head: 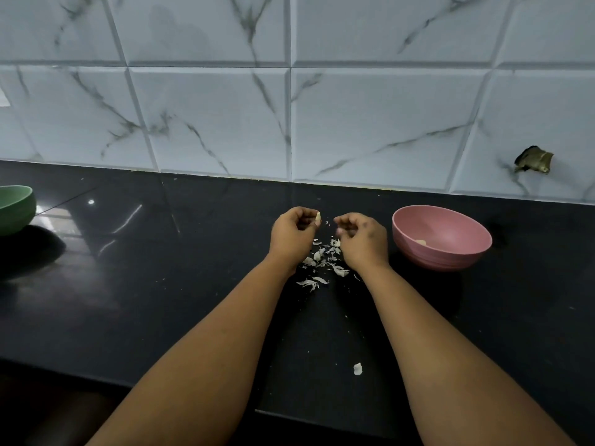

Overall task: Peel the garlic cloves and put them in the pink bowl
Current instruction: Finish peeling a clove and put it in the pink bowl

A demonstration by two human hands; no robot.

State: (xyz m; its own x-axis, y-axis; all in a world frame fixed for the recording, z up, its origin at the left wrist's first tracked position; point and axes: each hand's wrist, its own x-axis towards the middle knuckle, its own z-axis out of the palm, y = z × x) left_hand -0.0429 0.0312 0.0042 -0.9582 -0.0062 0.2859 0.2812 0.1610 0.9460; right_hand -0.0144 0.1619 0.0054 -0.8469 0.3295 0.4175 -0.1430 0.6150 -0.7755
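Papery peels point(323, 262) between both forearms.

Glossy black countertop point(161, 300); grey-veined white marble wall tiles point(370, 123) behind.

Pink bowl point(441, 237), green bowl point(15, 207), black counter point(161, 284)

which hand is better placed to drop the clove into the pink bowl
Probably the left hand: it pinches the garlic clove. The right hand is nearer the pink bowl but seems empty.
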